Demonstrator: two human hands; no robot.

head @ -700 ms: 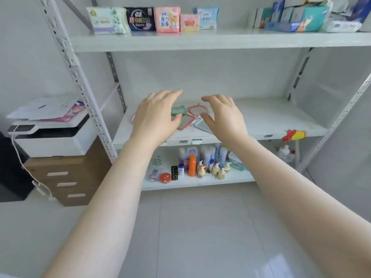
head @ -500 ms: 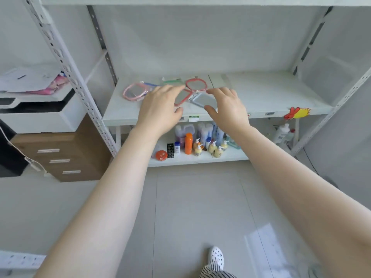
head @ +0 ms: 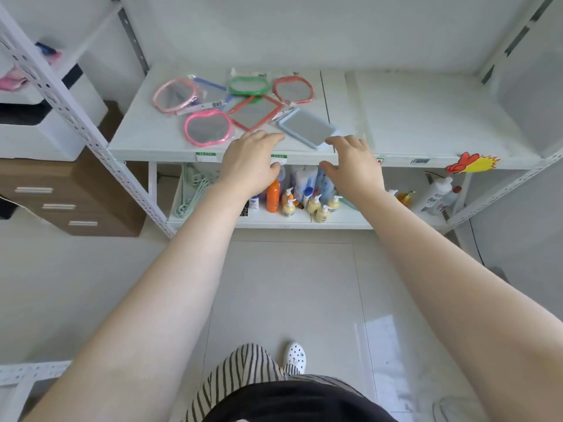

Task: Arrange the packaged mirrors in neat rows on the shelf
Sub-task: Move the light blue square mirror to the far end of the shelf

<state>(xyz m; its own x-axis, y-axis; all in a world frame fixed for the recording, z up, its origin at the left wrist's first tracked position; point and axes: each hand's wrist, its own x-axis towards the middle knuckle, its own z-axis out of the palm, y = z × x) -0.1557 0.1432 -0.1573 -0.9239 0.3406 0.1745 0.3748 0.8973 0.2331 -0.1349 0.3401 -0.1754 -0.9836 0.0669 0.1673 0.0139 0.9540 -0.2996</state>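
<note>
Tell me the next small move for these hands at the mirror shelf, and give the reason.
Probably take hold of the grey rectangular mirror with the right hand and square it to the shelf edge. It lies askew, nearest that hand, and both the right and the left hand are empty at the front edge. The other mirrors behind it overlap in a loose cluster.

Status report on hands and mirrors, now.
Left hand and right hand open, holding nothing. Packaged mirrors jumbled, some overlapping, on shelf. Nothing blocking.

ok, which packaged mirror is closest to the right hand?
The pale blue rectangular mirror, its near corner just short of the right hand; the other mirrors have pink, red or green frames.
</note>
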